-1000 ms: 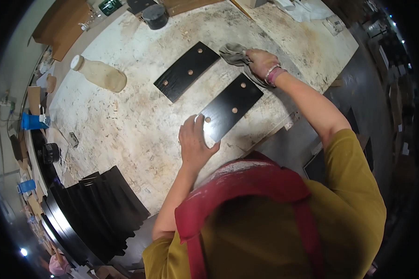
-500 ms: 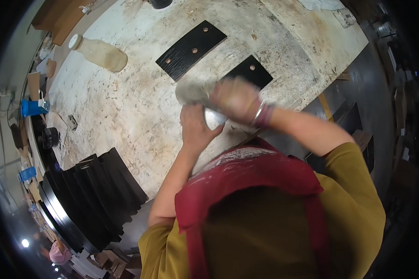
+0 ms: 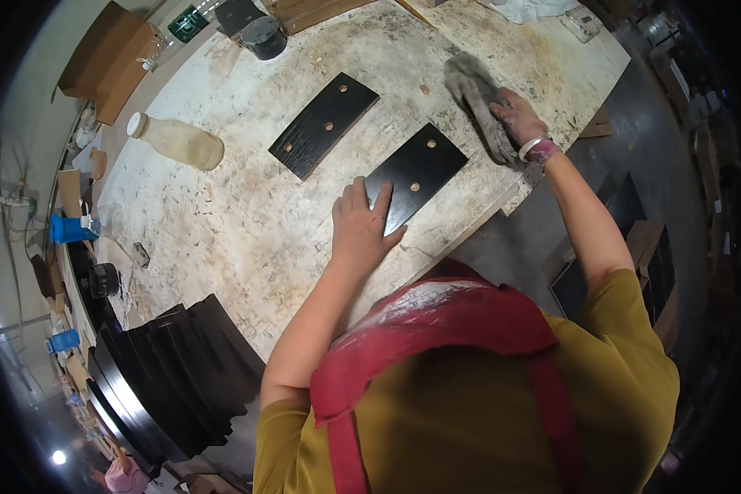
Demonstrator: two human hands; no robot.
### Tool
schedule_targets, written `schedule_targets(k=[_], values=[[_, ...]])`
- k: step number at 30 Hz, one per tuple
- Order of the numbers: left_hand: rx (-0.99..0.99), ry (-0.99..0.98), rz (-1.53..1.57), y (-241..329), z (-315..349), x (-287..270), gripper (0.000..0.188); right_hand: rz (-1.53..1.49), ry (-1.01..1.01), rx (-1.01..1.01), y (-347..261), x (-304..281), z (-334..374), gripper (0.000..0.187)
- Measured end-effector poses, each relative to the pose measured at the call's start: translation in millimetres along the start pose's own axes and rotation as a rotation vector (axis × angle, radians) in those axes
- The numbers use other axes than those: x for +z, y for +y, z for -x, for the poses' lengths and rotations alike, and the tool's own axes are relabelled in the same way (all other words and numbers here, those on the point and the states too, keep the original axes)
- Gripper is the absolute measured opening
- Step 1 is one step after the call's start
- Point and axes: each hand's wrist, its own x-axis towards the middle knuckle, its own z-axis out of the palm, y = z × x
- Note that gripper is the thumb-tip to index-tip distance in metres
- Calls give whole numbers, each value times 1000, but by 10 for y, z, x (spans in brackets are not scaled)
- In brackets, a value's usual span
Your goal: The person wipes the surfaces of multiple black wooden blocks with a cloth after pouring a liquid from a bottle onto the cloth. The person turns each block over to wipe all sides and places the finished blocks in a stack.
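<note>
My left hand presses on the near end of a black board with round holes, its fingers spread over the surface. Two of that board's holes show beyond the fingers. To the right, my right hand is closed on a grey, dirty rag, held at the table's right side, apart from the board. A second black board with three holes lies parallel to the first, a little farther left.
The worktable is stained white. A capped bottle of cloudy liquid lies at the left, and a dark round container stands at the back. Many black panels are stacked at lower left. A person in pink shows far off.
My right hand has swung away from the board to the right with the rag, uncovering the board's surface. My left hand stays on the board's near end.
</note>
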Motion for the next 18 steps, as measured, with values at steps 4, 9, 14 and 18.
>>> schedule_targets(k=[4,9,14,18], values=[[-206,-314,1461,-42,8,-118,67,-405,140,-77,-889,-214,391,49],[-672,-573,2521,-121,245,112,71,514,-415,-676,-2248,553,1441,19],[-637,-691,2749,-115,344,418,80,111,-123,-428,-1430,824,722,18],[-570,-644,2720,-89,311,407,81,260,27,-425,-1307,512,331,16]])
